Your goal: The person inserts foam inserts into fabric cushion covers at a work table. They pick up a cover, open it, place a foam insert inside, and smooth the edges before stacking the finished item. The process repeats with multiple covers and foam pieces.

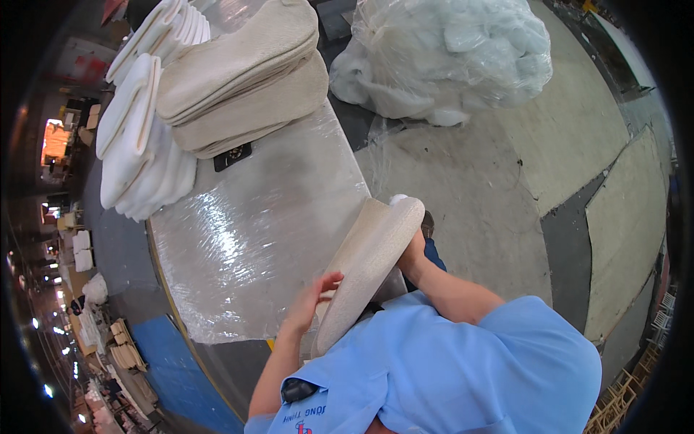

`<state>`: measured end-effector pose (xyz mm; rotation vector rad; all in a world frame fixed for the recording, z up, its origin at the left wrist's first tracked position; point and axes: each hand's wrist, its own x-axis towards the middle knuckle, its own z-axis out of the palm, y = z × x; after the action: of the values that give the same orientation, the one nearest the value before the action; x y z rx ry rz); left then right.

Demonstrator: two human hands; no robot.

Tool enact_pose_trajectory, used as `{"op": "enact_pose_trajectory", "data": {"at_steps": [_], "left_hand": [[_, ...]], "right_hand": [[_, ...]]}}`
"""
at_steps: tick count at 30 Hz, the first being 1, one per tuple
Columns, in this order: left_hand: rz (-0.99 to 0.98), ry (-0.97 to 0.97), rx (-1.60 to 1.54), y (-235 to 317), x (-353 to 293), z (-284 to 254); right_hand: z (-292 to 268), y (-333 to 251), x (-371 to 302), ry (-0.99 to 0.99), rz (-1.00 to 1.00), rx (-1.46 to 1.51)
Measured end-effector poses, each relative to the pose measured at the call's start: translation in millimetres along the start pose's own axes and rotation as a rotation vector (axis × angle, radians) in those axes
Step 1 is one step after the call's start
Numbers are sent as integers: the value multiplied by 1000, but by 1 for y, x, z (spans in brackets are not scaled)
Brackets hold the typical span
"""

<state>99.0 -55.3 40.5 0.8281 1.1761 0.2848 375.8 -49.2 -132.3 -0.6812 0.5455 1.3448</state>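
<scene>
A long beige textured cushion (372, 267) lies slantwise against my body, over the table's near right corner. White padding shows at its far end. My right hand (413, 253) grips it from the right near that end, with most of its fingers hidden behind the fabric. At the lower left side of the cushion, my left hand (318, 298) has its fingers apart, next to the fabric and not closed round it. Further back on the table, several beige cushion covers (246, 79) lie stacked.
The table (267, 239) is wrapped in shiny clear plastic. Folded white padding (144, 137) is piled at its far left, beside a small black object (233, 157). A big clear bag of white filling (448, 58) stands beyond, on floor covered with flat sheets (470, 188).
</scene>
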Motion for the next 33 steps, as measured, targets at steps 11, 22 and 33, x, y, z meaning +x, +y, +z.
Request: {"op": "enact_pose_trajectory", "data": {"at_steps": [11,22,33], "left_hand": [[385,349,1206,13,139,69],[338,621,945,31,162,106],[417,682,923,10,174,100]], "right_hand": [[4,-25,-32,-84,-300,-793],[-4,-51,5,176,-297,-1311],[-11,-23,43,295,-223,-1201]]}}
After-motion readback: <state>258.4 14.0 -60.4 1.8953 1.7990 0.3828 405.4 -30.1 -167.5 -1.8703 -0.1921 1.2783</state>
